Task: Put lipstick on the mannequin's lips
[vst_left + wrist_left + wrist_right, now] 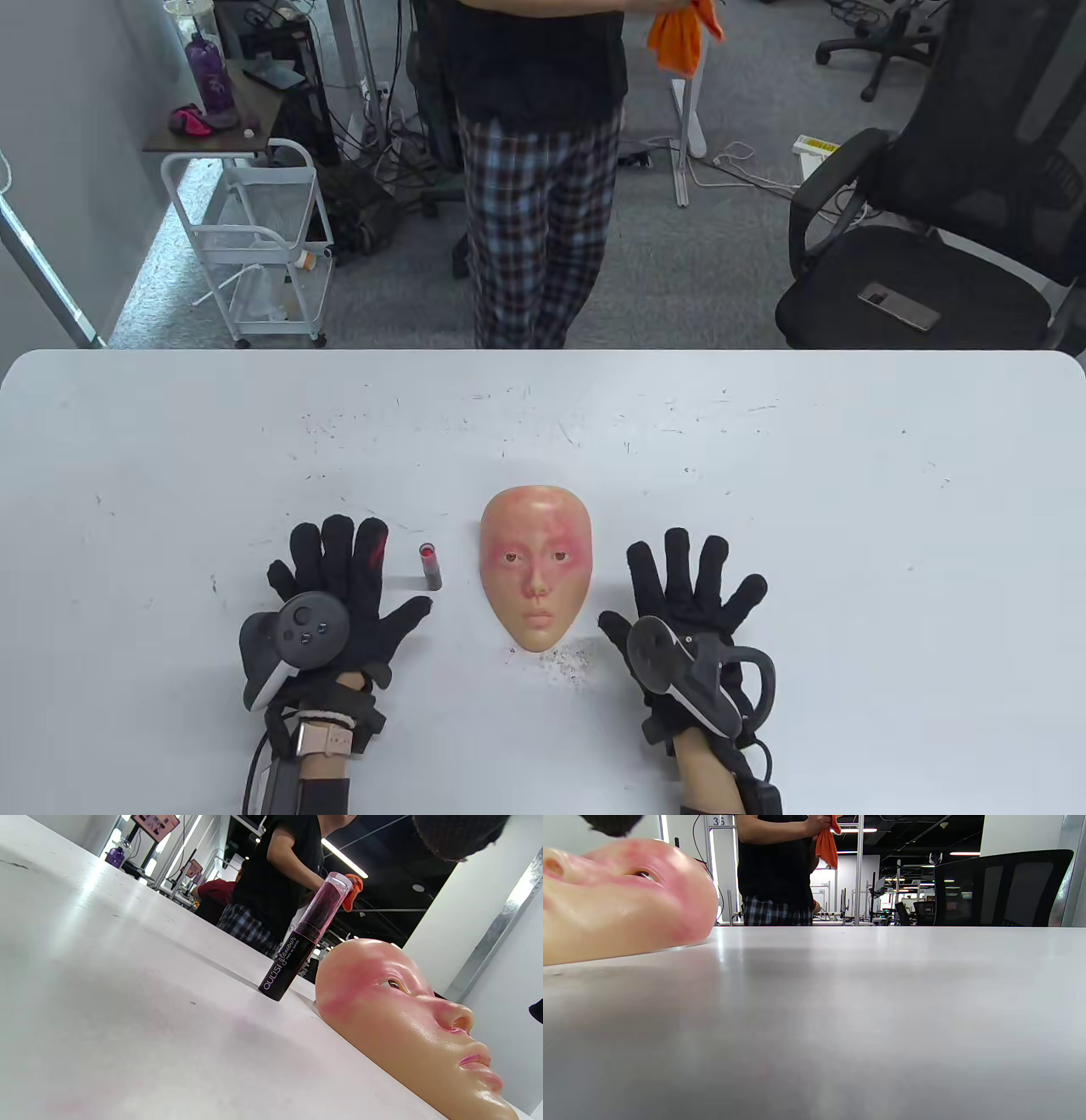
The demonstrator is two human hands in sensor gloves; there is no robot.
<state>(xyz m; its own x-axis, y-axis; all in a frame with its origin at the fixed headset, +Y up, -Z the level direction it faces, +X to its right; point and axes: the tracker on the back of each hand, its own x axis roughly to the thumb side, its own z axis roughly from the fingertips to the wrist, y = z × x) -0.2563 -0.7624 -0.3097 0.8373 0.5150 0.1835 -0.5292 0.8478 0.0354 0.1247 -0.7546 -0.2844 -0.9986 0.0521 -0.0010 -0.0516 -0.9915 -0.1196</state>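
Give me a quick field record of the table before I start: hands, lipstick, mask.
left hand: flat on the table, fingers spread, holding nothing
right hand: flat on the table, fingers spread, holding nothing
lipstick tube: upright, clear cap on, between the left hand and the mask, touching neither
mannequin face mask: face up between the hands, chin toward the operator, red smears around eyes and cheeks
lips: faint pink only
bystander: beyond the table's far edge with an orange cloth
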